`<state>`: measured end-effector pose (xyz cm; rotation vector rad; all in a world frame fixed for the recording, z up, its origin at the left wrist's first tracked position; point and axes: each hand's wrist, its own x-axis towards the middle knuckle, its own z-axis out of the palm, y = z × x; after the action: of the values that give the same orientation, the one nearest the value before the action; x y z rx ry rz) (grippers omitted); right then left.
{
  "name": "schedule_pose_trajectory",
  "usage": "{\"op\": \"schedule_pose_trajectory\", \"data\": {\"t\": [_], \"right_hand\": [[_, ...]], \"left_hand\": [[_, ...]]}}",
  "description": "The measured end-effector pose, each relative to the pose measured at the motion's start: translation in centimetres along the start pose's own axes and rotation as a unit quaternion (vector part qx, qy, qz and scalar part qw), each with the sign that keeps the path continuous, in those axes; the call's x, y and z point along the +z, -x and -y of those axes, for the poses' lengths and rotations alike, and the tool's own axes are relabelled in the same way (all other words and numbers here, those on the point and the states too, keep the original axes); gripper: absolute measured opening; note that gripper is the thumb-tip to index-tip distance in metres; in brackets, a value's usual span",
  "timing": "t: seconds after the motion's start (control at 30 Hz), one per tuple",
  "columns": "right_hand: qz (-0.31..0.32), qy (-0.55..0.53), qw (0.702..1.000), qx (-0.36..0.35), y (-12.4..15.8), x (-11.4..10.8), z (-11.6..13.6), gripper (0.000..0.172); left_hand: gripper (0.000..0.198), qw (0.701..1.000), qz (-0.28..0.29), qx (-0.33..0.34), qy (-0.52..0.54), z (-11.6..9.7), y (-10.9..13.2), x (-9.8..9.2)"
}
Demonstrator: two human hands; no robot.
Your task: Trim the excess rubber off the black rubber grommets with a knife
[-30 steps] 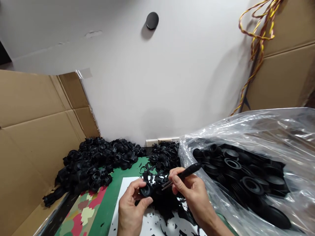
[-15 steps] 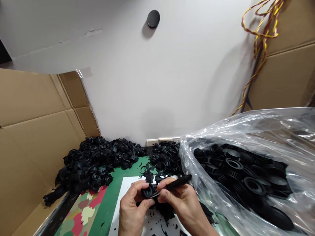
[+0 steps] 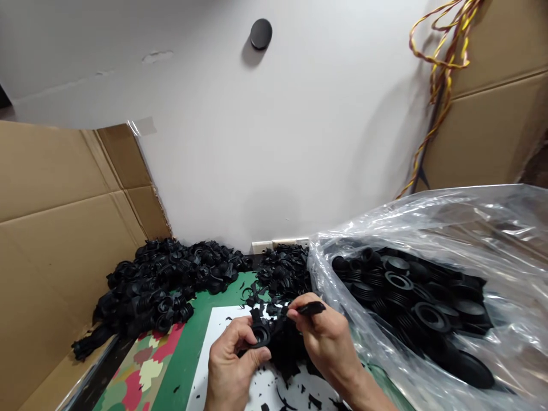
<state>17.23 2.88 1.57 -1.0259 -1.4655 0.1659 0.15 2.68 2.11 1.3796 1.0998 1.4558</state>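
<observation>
Above the white sheet (image 3: 218, 321), at lower centre: one black ring-shaped part (image 3: 262, 332), its round opening visible, held in the left hand (image 3: 231, 359). Part partly covered by the fingers; its dark outline merges with the black scraps (image 3: 286, 351) behind, so contact with them cannot be made out. Left grip: thumb below, fingers above, closed to the width of the part. Right hand (image 3: 327, 331), apart from the left: one black-handled tool (image 3: 312, 309), pinched between thumb and fingers — tip lost against fingers and scraps. Left wrist, right forearm and sheet cut off by the lower edge. At left, one heap of black parts (image 3: 149, 282), too tangled to separate. At right, one clear plastic bag (image 3: 428, 220) with round black pieces (image 3: 430, 317) — some veiled by glare, bag running out of frame.
</observation>
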Motion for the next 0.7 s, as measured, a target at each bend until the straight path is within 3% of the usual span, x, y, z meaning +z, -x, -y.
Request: {"op": "schedule_pose_trajectory", "data": {"t": [0.2,0.4,0.53,0.7], "right_hand": [[0.015,-0.006,0.997,0.074,0.0,-0.2,-0.4,0.017],[-0.005,-0.06,0.991,0.119,0.0,0.2,0.3,0.018],[0.029,-0.172,0.956,0.238,0.0,0.5,0.5,0.019],[-0.006,-0.298,0.923,0.244,-0.3,0.0,1.0,0.026]], "left_hand": [[0.027,0.998,-0.037,-0.044,0.041,0.1,-0.5,-0.2],[0.046,0.983,-0.035,-0.176,0.039,0.5,-0.7,-0.5],[0.05,0.98,-0.038,-0.187,0.046,0.3,-0.8,-0.4],[0.05,0.983,-0.034,-0.174,0.049,0.0,-0.7,-0.3]]}}
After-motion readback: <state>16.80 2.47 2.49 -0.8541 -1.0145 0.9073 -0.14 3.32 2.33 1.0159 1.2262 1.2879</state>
